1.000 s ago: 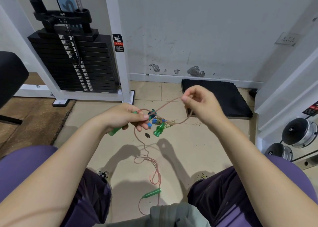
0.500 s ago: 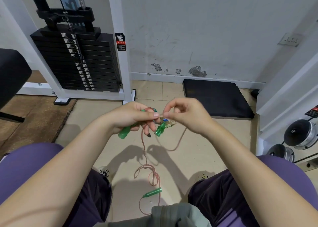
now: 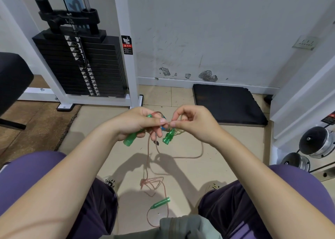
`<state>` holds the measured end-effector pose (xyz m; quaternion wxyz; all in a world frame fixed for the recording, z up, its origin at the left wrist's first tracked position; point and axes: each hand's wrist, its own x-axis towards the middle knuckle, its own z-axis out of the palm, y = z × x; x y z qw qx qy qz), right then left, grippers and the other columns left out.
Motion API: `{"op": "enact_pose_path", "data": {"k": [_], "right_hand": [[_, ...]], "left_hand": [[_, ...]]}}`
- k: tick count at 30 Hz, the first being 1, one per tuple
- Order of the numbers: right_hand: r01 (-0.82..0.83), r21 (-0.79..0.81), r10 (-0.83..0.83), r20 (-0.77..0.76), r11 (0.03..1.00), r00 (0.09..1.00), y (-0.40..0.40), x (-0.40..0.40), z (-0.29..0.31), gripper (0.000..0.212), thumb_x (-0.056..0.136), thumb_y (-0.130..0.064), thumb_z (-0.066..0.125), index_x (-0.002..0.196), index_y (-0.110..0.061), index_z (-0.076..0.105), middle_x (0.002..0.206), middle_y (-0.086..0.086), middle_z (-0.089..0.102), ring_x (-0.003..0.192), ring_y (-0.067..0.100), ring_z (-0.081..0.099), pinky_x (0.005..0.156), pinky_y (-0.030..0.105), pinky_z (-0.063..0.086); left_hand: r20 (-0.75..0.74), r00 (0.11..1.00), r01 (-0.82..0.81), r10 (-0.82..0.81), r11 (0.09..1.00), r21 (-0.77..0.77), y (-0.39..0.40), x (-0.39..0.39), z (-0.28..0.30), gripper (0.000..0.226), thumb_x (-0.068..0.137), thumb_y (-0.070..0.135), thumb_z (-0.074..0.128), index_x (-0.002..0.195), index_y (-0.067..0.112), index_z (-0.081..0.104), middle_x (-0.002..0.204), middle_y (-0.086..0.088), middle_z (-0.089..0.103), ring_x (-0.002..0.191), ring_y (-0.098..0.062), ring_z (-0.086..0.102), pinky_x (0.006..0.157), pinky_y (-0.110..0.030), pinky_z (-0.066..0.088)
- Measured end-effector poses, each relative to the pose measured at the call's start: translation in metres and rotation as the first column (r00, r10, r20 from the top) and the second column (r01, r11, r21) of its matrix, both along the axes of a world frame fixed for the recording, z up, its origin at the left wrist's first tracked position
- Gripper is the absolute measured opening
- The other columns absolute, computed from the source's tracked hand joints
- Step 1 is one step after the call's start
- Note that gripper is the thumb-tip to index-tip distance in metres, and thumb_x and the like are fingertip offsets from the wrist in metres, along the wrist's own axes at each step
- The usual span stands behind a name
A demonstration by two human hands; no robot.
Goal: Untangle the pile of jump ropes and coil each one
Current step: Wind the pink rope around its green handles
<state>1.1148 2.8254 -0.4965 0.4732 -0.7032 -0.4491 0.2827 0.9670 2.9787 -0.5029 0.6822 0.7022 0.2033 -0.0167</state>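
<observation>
My left hand (image 3: 139, 124) grips a green jump-rope handle (image 3: 131, 139) and holds a small coil of thin pink rope against it. My right hand (image 3: 192, 124) pinches the pink rope (image 3: 188, 156) right next to my left fingertips. From the hands the pink rope hangs down in loops to the tiled floor, where it bunches (image 3: 152, 182) and ends at a second green handle (image 3: 160, 203). On the floor below my hands lies a small tangle with another green handle (image 3: 168, 138) and blue handles, mostly hidden by my fingers.
A white weight-stack machine (image 3: 81, 64) stands at the back left, with a black seat pad (image 3: 10, 81) at the far left. A black mat (image 3: 228, 104) lies by the wall. Dumbbells (image 3: 315, 144) sit on a rack at right. My legs frame the floor patch.
My right hand has come in from the right and met my left hand, bringing the pink rope with it. A loose loop now sags to the floor at right.
</observation>
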Motion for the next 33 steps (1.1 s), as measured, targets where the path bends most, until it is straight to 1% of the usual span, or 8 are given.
{"op": "enact_pose_path", "data": {"k": [5,11,15,18,22,26,29,33], "right_hand": [[0.265,0.211,-0.268,-0.015,0.941,0.963,-0.010,0.026,0.010,0.015,0.085,-0.010,0.074,0.081,-0.017,0.062,0.065,-0.003,0.051,0.055,0.006,0.045,0.056,0.017,0.038],[-0.062,0.086,0.073,-0.134,0.994,0.988,-0.007,0.004,0.003,0.027,0.078,-0.008,0.081,0.096,-0.020,0.065,0.070,0.000,0.063,0.062,0.017,0.053,0.064,0.032,0.047],[-0.123,0.044,0.128,-0.117,0.991,0.985,-0.002,-0.007,-0.001,0.018,0.080,-0.003,0.078,0.085,-0.016,0.066,0.071,0.005,0.063,0.062,0.016,0.055,0.057,0.024,0.047],[0.011,0.119,-0.005,-0.050,0.993,0.999,-0.003,0.000,0.003,0.020,0.086,0.000,0.070,0.080,-0.017,0.062,0.070,0.003,0.060,0.055,0.013,0.054,0.056,0.025,0.047],[0.249,0.278,-0.219,-0.136,0.928,0.966,-0.011,0.025,0.013,0.014,0.091,-0.003,0.064,0.086,-0.015,0.057,0.070,0.002,0.064,0.057,0.017,0.059,0.058,0.023,0.048],[0.061,0.159,-0.038,-0.140,0.985,0.989,-0.014,0.022,0.010,0.027,0.082,-0.009,0.077,0.098,-0.025,0.064,0.079,0.002,0.069,0.061,0.019,0.061,0.060,0.027,0.050],[-0.096,0.072,0.106,-0.151,0.993,0.983,-0.005,-0.002,0.000,0.026,0.077,-0.007,0.082,0.091,-0.022,0.067,0.069,0.001,0.065,0.056,0.013,0.057,0.057,0.025,0.048],[-0.054,0.009,0.055,-0.063,0.998,0.997,0.000,-0.006,0.000,0.022,0.078,-0.004,0.079,0.076,-0.018,0.063,0.065,-0.003,0.057,0.059,0.009,0.050,0.059,0.023,0.042]], "left_hand": [[-0.009,0.998,-0.066,0.066,0.997,0.041,0.016,-0.010,0.004,0.034,0.072,0.037,0.074,0.088,0.007,0.071,0.070,-0.008,0.069,0.053,-0.013,0.059,0.041,-0.017,0.026],[0.054,0.998,-0.023,0.025,0.999,-0.035,-0.001,-0.002,-0.001,0.018,0.077,0.029,0.071,0.077,0.011,0.073,0.062,-0.009,0.063,0.045,-0.014,0.053,0.037,-0.017,0.025],[0.080,0.997,0.013,-0.007,0.997,-0.073,-0.005,0.000,-0.001,0.018,0.081,0.027,0.069,0.073,0.011,0.071,0.065,-0.011,0.064,0.048,-0.015,0.054,0.037,-0.017,0.027],[0.082,0.997,-0.006,0.013,0.997,-0.079,0.000,-0.002,0.002,0.015,0.080,0.028,0.069,0.077,0.014,0.076,0.070,-0.011,0.068,0.052,-0.014,0.059,0.037,-0.016,0.027],[0.034,0.997,-0.065,0.065,0.998,-0.001,0.014,-0.007,0.002,0.028,0.076,0.032,0.071,0.088,0.007,0.073,0.070,-0.008,0.069,0.054,-0.012,0.059,0.040,-0.016,0.027],[0.055,0.997,-0.054,0.056,0.998,-0.037,0.008,-0.004,-0.004,0.016,0.078,0.027,0.072,0.078,0.011,0.074,0.061,-0.007,0.061,0.046,-0.013,0.051,0.038,-0.016,0.027],[0.056,0.998,-0.017,0.019,0.999,-0.037,-0.005,0.003,-0.009,0.027,0.083,0.026,0.069,0.088,-0.001,0.067,0.061,-0.008,0.060,0.046,-0.014,0.050,0.038,-0.018,0.025],[0.038,0.999,-0.006,0.007,1.000,-0.028,-0.008,0.002,-0.005,0.024,0.086,0.024,0.067,0.088,0.000,0.066,0.067,-0.009,0.064,0.051,-0.014,0.054,0.039,-0.018,0.025]]}}
